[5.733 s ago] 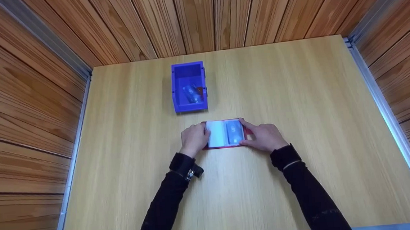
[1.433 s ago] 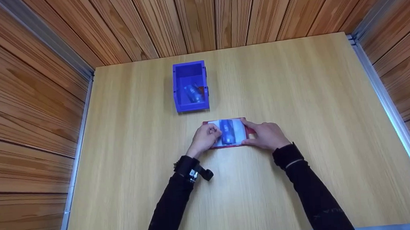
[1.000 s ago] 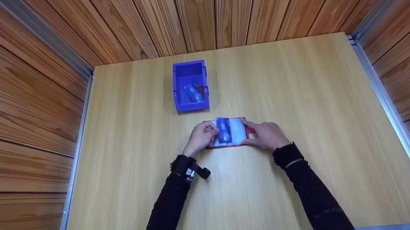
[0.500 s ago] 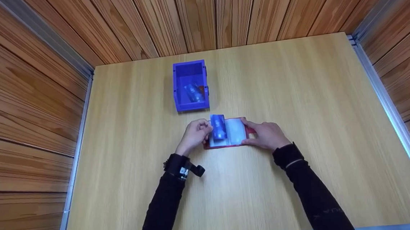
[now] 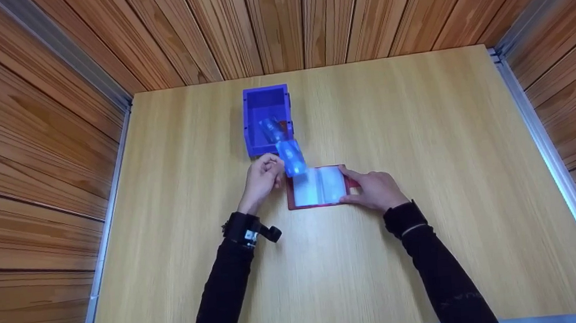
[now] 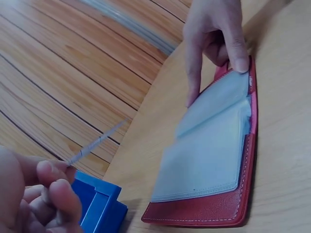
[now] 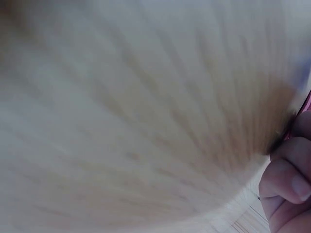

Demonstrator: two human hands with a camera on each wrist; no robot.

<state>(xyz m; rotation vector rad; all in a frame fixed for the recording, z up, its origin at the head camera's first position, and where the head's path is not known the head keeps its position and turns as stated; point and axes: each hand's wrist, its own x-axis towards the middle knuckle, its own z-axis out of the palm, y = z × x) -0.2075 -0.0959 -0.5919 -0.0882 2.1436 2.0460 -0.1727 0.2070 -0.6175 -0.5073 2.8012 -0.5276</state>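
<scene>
A red wallet-style card holder (image 5: 331, 185) lies spread on the table, its clear plastic sleeves (image 6: 199, 160) facing up. My right hand (image 5: 372, 192) grips its right end, thumb and a finger at opposite edges. Between the thumb and fingers of my left hand (image 5: 263, 177) is a thin blue card (image 5: 293, 160), raised at the holder's upper left. The left wrist view shows this card (image 6: 95, 144) nearly edge-on, apart from the sleeves. In the right wrist view, curled fingers (image 7: 286, 179) show at the right edge; the rest is mostly blurred.
A blue-purple plastic bin (image 5: 263, 100) stands beyond my left hand, close to the card. Inside it lie another shiny blue piece (image 5: 270, 130) and a small reddish one (image 5: 283, 125). Wood-plank walls (image 5: 278, 28) and metal rails border the table (image 5: 417, 122).
My left hand has drawn the blue card leftward and away from me, off the sleeves toward the bin. My right hand has stayed on the holder's right end.
</scene>
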